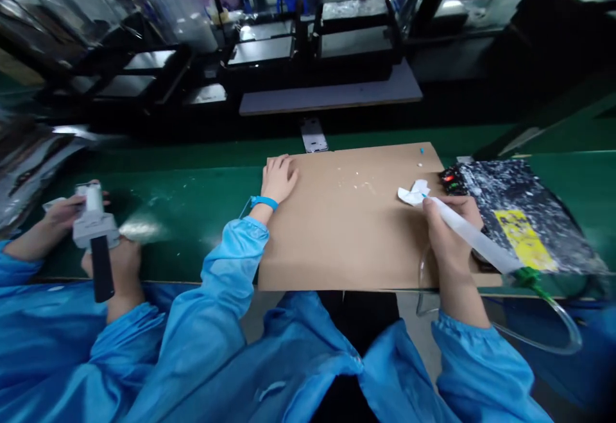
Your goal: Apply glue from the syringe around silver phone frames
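My left hand [279, 179] lies flat on the upper left corner of a brown cardboard sheet [332, 237], its fingers stretched out and holding nothing. A blue band [264, 203] circles that wrist. In my right hand [450, 230] is a white dispensing syringe [476, 238] with a green cap [528, 276] and a clear hose at its rear end. The syringe's blue tip meets a crumpled white tissue [414, 193] on the right side of the cardboard. Small white specks are scattered on the sheet, and a tiny blue piece [422, 151] sits near its far right corner.
A phone-shaped panel [314, 135] lies behind the cardboard on the green bench [192, 192]. At the right stands a white-stained black box [524, 198] with a yellow label. A co-worker's hands at the left hold a white device [96, 227]. Racked trays [356, 41] stand behind.
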Tool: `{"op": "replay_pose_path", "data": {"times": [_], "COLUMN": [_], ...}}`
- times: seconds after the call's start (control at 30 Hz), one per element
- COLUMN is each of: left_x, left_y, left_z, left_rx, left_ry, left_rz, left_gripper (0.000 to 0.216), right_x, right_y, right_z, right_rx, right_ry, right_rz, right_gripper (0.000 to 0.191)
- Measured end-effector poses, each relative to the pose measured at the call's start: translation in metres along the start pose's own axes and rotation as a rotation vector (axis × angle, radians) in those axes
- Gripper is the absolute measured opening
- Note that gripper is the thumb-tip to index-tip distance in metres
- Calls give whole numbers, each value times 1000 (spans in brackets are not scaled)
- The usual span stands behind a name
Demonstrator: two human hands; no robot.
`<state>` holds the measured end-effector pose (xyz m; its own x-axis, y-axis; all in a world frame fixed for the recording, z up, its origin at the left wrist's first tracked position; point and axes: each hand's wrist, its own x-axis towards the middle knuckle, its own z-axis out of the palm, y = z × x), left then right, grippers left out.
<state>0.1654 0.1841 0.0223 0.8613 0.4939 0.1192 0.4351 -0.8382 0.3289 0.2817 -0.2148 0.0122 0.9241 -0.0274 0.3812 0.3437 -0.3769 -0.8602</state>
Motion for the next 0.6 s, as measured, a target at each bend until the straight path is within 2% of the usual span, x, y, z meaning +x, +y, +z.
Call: {"op": "replay_pose_path", "data": {"times": [0.1,0.2,0.37,0.6], "left_x": [0,0,0,1], "left_y": [-4,-5,-4,-5], "left_z": [4,4,2,4], "left_rx": [13,8,1,-10], "left_ry": [16,23,2,13], "left_rz": [12,17,9,13], "left_gripper": [51,52,54,56], "right_x": [-6,-13,-14,-14], "right_y": [4,-3,-12,-8], "right_z": [-8,-6,-1,-2], "right_rx": [-73,-163,-241,-301], "right_ry": [-68,-145,-109,-100], "right_rz": [18,46,39,26], "right_gripper": [43,42,36,33]}}
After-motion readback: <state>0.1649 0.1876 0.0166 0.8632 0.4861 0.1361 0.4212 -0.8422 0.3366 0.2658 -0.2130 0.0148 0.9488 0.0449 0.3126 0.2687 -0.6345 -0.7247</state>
